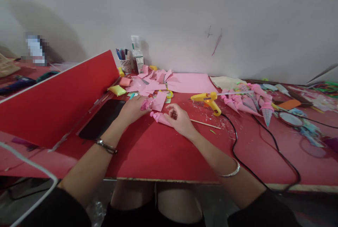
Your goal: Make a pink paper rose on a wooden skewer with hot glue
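My left hand (134, 108) reaches over the table with its fingers closed on a shiny, crinkled pink packet (146, 104). Just right of it, a pink paper cone (161, 118) with small pink knobs at its left end lies on the red surface. My right hand (181, 120) hovers or rests by the cone's other end, covering part of it. Its fingers are curled, with a gap between thumb and forefinger, and nothing shows between them. A thin wooden stick (206, 124) lies right of that hand. Pink paper pieces (159, 100) lie behind both hands.
A yellow glue gun (208, 100) lies to the right, its black cord (233, 142) trailing to the table edge. Several finished-looking pink cones (245, 102) are heaped beyond. A dark phone (101, 119) and a red upright board (66, 96) stand left; a pen cup (125, 64) is behind.
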A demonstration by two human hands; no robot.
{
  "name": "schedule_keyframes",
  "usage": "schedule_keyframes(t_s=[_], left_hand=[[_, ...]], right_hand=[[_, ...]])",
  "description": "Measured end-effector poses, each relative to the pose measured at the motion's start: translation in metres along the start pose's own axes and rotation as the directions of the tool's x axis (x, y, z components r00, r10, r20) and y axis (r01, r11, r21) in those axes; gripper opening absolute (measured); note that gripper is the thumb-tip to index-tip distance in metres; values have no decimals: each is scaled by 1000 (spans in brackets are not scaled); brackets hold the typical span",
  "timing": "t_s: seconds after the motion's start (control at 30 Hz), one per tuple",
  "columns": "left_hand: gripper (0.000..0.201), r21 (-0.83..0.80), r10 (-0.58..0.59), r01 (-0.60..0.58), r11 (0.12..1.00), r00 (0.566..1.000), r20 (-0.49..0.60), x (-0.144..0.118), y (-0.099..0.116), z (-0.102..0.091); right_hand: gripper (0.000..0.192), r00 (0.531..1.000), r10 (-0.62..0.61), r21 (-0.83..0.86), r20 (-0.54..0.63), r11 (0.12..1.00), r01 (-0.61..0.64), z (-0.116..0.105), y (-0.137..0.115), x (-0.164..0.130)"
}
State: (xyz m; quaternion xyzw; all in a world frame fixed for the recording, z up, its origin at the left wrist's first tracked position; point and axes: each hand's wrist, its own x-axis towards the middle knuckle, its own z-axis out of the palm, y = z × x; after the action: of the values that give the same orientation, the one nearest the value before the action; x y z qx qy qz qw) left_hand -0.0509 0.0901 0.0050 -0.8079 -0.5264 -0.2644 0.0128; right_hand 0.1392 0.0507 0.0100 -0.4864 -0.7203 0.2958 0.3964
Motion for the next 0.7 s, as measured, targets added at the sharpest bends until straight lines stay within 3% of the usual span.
schedule_keyframes(t_s=[0.17, 0.33, 0.7], left_hand=[[40, -69, 66, -79, 994, 983, -173, 1, 20, -8], [38, -134, 191, -216, 967, 966, -175, -4, 35, -6], [33, -132, 175, -191, 973, 976, -127, -4, 34, -4]], right_hand=[[21, 972, -122, 116, -203, 982, 148, -3, -4, 1], [21, 926, -241, 116, -292, 952, 284, -6, -9, -1], [7, 939, -192, 104, -287, 968, 230, -6, -6, -1]])
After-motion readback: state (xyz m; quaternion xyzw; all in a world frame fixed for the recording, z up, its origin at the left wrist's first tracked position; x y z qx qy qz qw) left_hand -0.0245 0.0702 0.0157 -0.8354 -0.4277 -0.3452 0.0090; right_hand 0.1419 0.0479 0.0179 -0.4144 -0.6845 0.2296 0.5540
